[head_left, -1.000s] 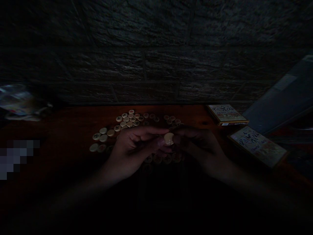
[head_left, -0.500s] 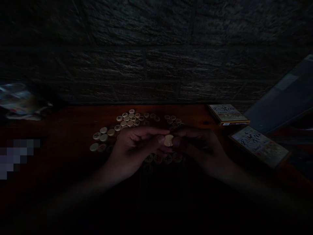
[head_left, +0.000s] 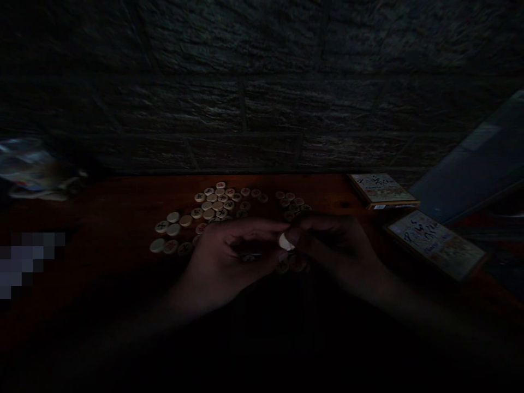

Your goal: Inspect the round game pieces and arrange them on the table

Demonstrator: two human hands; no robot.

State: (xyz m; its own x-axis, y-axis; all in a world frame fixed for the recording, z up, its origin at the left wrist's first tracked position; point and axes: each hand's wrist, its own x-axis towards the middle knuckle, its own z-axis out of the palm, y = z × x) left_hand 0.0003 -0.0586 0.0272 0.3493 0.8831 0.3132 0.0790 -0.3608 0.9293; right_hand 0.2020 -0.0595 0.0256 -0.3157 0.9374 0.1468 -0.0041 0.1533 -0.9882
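Hanging left of the near box (head_left: 436, 244), the disc (head_left: 285, 243), pinched in the right hand (head_left: 338, 237), looks light, hard and slightly slick to me, best held by its rim; whether the half-curled left hand (head_left: 223, 262) grips it too, I can't tell.

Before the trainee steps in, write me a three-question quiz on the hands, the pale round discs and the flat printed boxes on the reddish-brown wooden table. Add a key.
1. What is the right hand touching? A) a metal spoon; B) a pale round disc; C) a drinking glass.
2. True or false: the flat, printed rectangular box nearest the dark, rough stone wall lies to the right of the loose pale discs.
3. Fill in: some loose discs bear red characters, others ____ ones.

Key: 1 B; 2 true; 3 black.
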